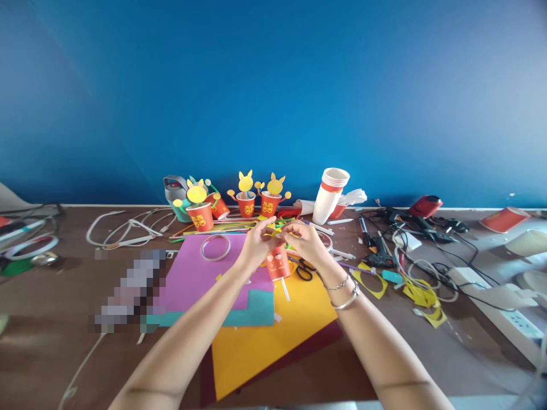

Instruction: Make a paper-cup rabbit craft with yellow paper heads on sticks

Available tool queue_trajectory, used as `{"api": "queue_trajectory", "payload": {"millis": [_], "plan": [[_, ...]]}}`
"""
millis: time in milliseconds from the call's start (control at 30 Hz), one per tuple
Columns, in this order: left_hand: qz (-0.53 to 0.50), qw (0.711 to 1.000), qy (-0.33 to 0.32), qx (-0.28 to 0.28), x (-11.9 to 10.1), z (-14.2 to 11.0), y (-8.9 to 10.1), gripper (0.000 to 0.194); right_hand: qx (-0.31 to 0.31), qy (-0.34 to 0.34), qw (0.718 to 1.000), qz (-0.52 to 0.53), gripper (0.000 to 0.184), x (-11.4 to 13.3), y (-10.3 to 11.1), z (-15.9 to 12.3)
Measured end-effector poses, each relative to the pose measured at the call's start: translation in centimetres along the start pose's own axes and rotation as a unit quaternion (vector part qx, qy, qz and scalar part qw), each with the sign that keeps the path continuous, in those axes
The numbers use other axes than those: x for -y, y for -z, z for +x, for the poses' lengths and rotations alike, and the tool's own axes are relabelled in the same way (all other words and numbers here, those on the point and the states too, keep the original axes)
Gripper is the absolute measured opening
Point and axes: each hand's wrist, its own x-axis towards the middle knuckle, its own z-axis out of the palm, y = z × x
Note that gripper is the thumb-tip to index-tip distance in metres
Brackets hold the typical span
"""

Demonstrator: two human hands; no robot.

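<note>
My left hand (260,242) and my right hand (302,240) meet above the middle of the table, fingers pinched together around a small yellow paper piece (272,231). Its shape is partly hidden by my fingers. Right below them is a red paper cup (278,264) with pale marks on its side, and a white strip (285,289) shows under its lower edge. I cannot tell whether the cup is fixed to the yellow piece. Black-handled scissors (305,270) lie beside my right wrist.
Red cups with yellow paper animal heads (245,182) stand along the blue wall. Nearby are a stack of white cups (330,196), purple paper (188,273), orange paper (248,353), a tape roll (215,247), a glue gun (379,250), a power strip (491,296) and yellow scraps (421,293).
</note>
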Motion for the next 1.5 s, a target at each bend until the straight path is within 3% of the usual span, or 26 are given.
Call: {"api": "queue_trajectory", "payload": {"millis": [300, 733, 800, 900, 967, 1133, 1367, 1500], "plan": [[0.008, 1.0, 0.002, 0.001, -0.2, -0.1, -0.2, 0.062, -0.03, 0.012, 0.998, -0.05, 0.021, -0.2, -0.5, -0.1], [0.001, 0.998, -0.05, -0.031, -0.2, -0.1, -0.1, 0.042, -0.116, 0.082, 0.964, -0.223, 0.004, 0.9, -0.9, -0.9], [0.015, 0.998, -0.056, -0.035, -0.4, -0.1, 0.1, 0.043, -0.127, 0.065, 0.968, -0.205, 0.006, 0.9, -0.7, -0.9], [0.028, 0.998, -0.057, -0.027, -0.7, -0.3, 0.1, 0.048, -0.081, 0.031, 0.987, -0.133, 0.009, 0.8, -0.4, -0.6], [0.021, 0.998, -0.048, -0.023, -0.8, -0.3, 0.1, 0.052, -0.056, 0.041, 0.993, -0.101, 0.013, 0.6, -0.2, -0.4], [-0.027, 0.999, -0.027, -0.019, -1.0, -0.3, 0.0, 0.064, -0.074, 0.071, 0.993, -0.059, 0.011, 0.6, -0.4, -0.3], [0.035, 0.996, -0.084, -0.01, -1.7, -0.5, 0.3, 0.065, -0.027, 0.006, 1.0, -0.013, 0.02, 0.6, -0.6, -0.4], [0.01, 1.0, -0.03, -0.002, -1.6, -0.3, 0.4, 0.062, -0.049, 0.026, 0.998, 0.0, 0.021, 0.6, -0.5, -0.4]]}}
